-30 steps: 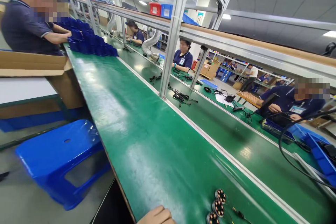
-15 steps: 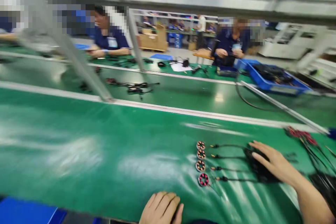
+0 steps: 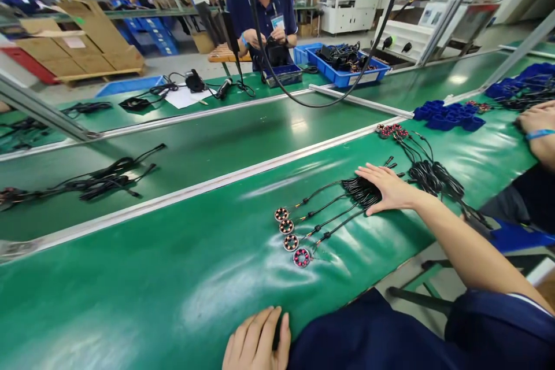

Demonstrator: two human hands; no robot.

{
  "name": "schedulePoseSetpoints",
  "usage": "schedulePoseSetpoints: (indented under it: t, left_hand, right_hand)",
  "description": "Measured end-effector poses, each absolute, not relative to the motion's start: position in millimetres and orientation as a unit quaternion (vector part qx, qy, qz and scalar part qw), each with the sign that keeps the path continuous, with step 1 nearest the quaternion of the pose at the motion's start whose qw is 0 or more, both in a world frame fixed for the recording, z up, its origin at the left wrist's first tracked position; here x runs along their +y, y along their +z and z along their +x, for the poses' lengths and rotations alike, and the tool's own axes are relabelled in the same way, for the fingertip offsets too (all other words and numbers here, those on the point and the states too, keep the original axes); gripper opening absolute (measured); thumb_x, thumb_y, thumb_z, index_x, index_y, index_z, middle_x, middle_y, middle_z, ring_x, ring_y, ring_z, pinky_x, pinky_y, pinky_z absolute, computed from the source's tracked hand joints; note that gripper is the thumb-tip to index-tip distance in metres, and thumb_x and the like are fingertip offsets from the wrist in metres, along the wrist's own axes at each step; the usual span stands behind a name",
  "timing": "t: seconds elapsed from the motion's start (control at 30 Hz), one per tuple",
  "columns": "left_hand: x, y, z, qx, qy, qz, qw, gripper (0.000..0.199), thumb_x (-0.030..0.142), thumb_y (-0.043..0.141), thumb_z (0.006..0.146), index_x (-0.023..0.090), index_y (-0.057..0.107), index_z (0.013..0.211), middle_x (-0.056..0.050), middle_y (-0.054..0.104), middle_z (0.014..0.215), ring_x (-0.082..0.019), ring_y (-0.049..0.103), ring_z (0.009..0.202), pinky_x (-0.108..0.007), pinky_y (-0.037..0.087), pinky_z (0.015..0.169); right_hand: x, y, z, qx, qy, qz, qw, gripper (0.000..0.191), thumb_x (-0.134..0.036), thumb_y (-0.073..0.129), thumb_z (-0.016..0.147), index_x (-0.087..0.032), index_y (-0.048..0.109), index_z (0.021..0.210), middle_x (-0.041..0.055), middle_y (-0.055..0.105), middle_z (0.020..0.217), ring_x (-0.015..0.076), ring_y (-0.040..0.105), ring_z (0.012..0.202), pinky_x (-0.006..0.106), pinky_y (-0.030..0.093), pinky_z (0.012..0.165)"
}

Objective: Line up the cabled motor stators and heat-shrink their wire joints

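The left hand (image 3: pixel 258 341) is resting on the near edge of the green table (image 3: pixel 173 277), its fingers lying loose and a little bent. Past it, four little rings (image 3: pixel 291 242) are sitting in a row, the nearest one showing pink bits. Black cords (image 3: pixel 362 191) are lying beside them, their ends reaching toward the rings. The right hand (image 3: pixel 390 188) is lying over the bunched cords, fingers and thumb spreading wide; I cannot tell if they are squeezing. More cords (image 3: pixel 436 178) are lying just right of that hand. Farther off, blue pieces (image 3: pixel 448 115) are sitting in a heap. Across the table, a person (image 3: pixel 262 17) is working beside a blue bin (image 3: pixel 349 72).
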State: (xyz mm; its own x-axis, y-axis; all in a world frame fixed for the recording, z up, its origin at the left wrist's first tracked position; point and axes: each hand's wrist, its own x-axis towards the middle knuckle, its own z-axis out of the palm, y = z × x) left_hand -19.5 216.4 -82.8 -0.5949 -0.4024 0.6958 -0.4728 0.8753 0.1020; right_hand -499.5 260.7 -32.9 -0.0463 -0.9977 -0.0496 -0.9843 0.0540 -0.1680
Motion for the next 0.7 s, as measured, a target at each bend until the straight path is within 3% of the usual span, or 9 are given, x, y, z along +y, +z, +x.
schedulePoseSetpoints:
  t: [0.17,0.27,0.37,0.53,0.7]
  left_hand:
    - [223.1,-78.4,-25.6,-0.878,0.03,0.278,0.388,0.006,0.014,0.071,0.092,0.015,0.07,0.098,-0.003,0.073,0.088,-0.015,0.065,0.076,-0.03,0.047,0.075]
    - [226.3,-76.9,-27.9,-0.874,0.016,0.297,0.384,0.008,0.013,0.071,0.092,0.015,0.069,0.099,-0.004,0.073,0.089,-0.017,0.064,0.079,-0.03,0.046,0.077]
    - [226.8,-77.2,-27.4,-0.874,0.013,0.296,0.384,0.008,0.013,0.071,0.092,0.014,0.069,0.099,-0.005,0.073,0.09,-0.017,0.064,0.079,-0.031,0.046,0.077]
    - [224.5,-77.3,-25.4,-0.88,0.024,0.276,0.385,0.008,0.014,0.072,0.091,0.015,0.07,0.099,-0.004,0.073,0.09,-0.016,0.065,0.079,-0.03,0.047,0.076]
    - [225.7,-75.0,-26.1,-0.878,0.014,0.289,0.382,0.009,0.015,0.073,0.09,0.016,0.071,0.099,-0.003,0.074,0.09,-0.017,0.066,0.078,-0.03,0.047,0.075]
  right_hand:
    - [254.4,-39.0,-504.2,0.706,-0.044,-0.706,0.04,0.108,-0.087,0.059,0.074,-0.021,0.037,0.157,0.0159,0.046,0.15,0.0371,0.043,0.138,0.052,0.036,0.115]
    - [254.9,-38.9,-500.3,0.714,-0.04,-0.699,0.007,0.102,-0.089,0.054,0.076,-0.021,0.046,0.152,0.0171,0.055,0.138,0.0374,0.05,0.127,0.053,0.038,0.11]
    - [255.3,-38.6,-496.1,0.724,-0.042,-0.688,-0.01,0.101,-0.09,0.052,0.076,-0.019,0.052,0.147,0.0179,0.058,0.13,0.0368,0.052,0.12,0.053,0.037,0.109]
    - [259.7,-33.9,-493.2,0.715,-0.047,-0.697,0.017,0.102,-0.086,0.05,0.081,-0.014,0.044,0.153,0.0196,0.054,0.133,0.0355,0.051,0.121,0.05,0.041,0.108]
    - [266.8,-30.4,-495.4,0.723,-0.061,-0.685,0.065,0.103,-0.086,0.054,0.079,-0.021,0.038,0.157,0.0169,0.05,0.143,0.0361,0.048,0.13,0.051,0.039,0.112]
